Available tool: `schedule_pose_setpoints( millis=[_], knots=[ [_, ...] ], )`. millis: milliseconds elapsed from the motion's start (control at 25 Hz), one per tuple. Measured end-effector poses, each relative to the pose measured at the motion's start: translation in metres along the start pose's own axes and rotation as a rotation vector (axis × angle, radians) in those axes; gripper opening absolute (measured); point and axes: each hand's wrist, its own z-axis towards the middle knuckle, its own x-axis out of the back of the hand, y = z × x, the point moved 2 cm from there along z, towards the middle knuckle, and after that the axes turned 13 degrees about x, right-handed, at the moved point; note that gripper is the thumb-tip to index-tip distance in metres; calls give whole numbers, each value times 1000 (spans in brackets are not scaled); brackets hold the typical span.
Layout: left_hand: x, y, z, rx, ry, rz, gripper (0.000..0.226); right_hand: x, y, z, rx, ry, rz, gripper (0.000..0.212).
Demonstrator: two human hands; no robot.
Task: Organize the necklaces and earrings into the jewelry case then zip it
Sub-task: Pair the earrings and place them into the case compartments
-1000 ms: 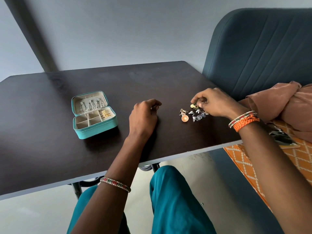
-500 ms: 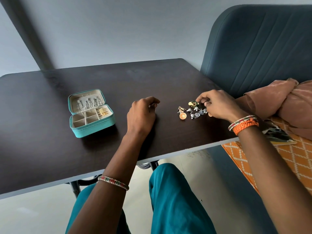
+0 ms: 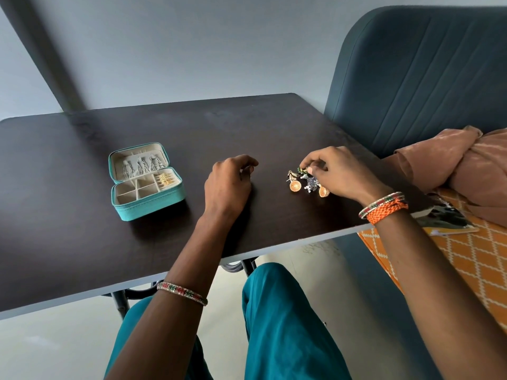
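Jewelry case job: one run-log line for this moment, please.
jewelry case: open, unzipped | right hand: pinching earring in earring pile | left hand: curled, resting on table

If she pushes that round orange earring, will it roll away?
Probably not far. The orange earring looks like a flat disc lying on the table, so it would likely slide. It looks small and light, and the tangled pile beside it, under her right hand, might snag it.

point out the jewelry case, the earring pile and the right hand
jewelry case point(image 3: 153, 205): head view, teal front wall of the open base
earring pile point(image 3: 308, 183): head view, middle of the cluster
right hand point(image 3: 343, 174): head view, back of the hand
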Motion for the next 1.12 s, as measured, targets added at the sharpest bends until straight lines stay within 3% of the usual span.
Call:
schedule_pose_setpoints(
  millis=[120,360,560,800,960,1120],
  knots=[
    [-1,0,1,-9,1,-3,26,0,-9,4,0,-39,-88,13],
    [-1,0,1,-26,13,-23,25,-9,-14,14,36,-45,-148,15],
    [-2,0,2,-9,-9,-101,23,-15,-11,19,83,75,-64,8],
    [-4,5,0,112,-178,-562,15,18,-13,16,-61,442,887,16],
    [-1,4,-12,269,-224,-808,13,6,-27,8,-132,395,987,14],
    [18,8,-36,283,-289,-928,14,-16,-63,1,-162,366,1210,16]
  ],
)
